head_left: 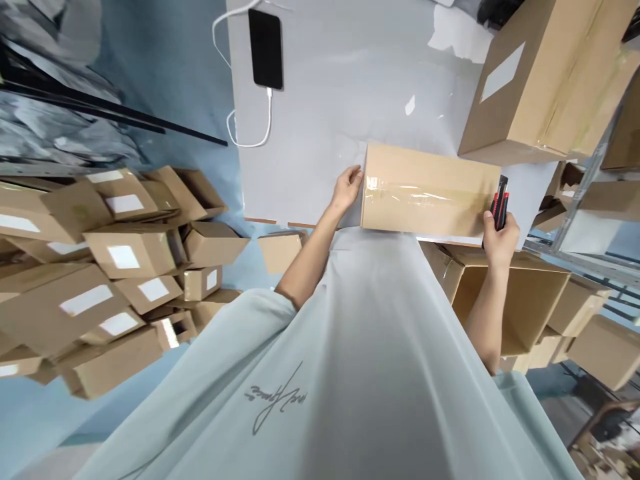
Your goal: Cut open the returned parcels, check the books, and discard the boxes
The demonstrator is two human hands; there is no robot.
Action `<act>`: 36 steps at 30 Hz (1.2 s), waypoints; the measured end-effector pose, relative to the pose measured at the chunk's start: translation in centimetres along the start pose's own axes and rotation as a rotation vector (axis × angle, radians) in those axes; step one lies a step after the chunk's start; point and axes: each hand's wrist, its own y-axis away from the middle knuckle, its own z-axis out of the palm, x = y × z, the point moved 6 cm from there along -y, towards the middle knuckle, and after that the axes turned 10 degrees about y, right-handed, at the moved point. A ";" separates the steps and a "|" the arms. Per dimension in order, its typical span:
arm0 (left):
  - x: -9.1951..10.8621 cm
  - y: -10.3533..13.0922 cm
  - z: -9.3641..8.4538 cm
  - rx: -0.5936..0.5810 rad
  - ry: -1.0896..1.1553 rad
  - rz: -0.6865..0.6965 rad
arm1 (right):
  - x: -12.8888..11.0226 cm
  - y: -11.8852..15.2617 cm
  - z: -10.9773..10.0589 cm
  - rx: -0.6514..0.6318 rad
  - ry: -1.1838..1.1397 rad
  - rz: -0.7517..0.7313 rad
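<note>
A cardboard box, sealed along its top with clear tape, lies on the table in front of me. My right hand is closed around a red and black box cutter at the box's right end. Whether a blade sticks out of the cutter is too small to tell. Beside the box's left end is my left hand, its fingers loosely bent and holding nothing that I can see. I cannot tell whether its fingertips touch the cardboard.
A larger taped carton stands at the table's right. Near the back left, a black phone is plugged into a white cable. Many cartons are piled on the floor at left. An open carton sits below the table's front edge.
</note>
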 end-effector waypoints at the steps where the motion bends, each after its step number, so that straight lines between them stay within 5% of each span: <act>1: 1.1 0.8 -0.9 -0.002 0.000 0.062 | -0.9 0.4 -0.6 0.024 0.042 -0.037; 4: 5.4 4.0 -2.8 -0.077 -0.040 0.201 | -4.6 1.3 -2.6 0.008 0.136 -0.198; 8: 9.4 7.3 -2.7 -0.264 -0.140 0.275 | -12.1 2.5 -3.3 -0.218 0.259 -0.545; 12: 9.1 7.6 -2.0 -0.350 -0.151 0.272 | -19.1 4.1 -1.6 -0.397 0.420 -0.880; 16: 7.7 7.3 -1.9 -0.380 -0.166 0.245 | -23.3 5.3 0.3 -0.507 0.633 -1.064; 25: 7.4 7.5 -2.2 -0.433 -0.151 0.208 | -26.7 6.9 0.7 -0.647 1.015 -1.154; 36: 7.4 7.4 -2.2 -0.458 -0.128 0.241 | -26.8 6.8 1.2 -0.658 1.044 -1.121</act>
